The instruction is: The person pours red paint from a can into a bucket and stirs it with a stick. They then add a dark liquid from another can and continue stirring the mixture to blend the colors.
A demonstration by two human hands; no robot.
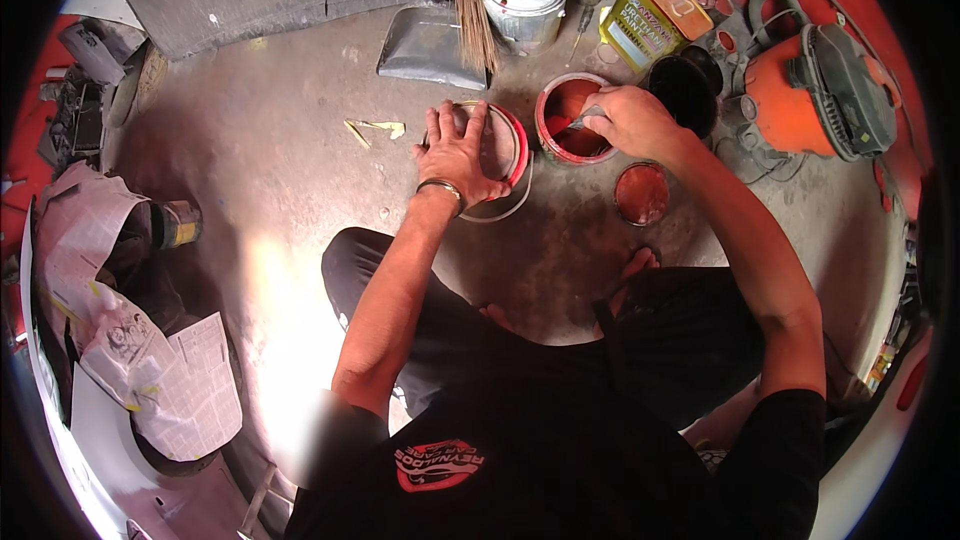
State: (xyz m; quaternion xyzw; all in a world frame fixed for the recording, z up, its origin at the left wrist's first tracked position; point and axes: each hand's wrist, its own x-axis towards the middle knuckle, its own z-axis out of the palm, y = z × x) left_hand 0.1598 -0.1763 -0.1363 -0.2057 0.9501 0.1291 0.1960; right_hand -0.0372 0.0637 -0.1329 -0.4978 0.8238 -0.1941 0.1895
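Floor [290, 130]: grey, scuffed and stained, with a bright light patch at near left. Standing at centre: a red-rimmed can [512, 145] with a wire handle and, just right of it, an open can [542, 118] of red paint. A small round red-smeared item [641, 194] lies near and right of the latter. Yellow scraps [375, 127] lie left of the cans. Far side: a dark dustpan [425, 48], a white pail [522, 15] and a yellow rectangular tin [645, 25]. Right: an orange machine [785, 105].

Auto paint wkshp: paint cans [503, 145], orange vac [785, 105], car panel [172, 502] w/ newspaper [200, 390]
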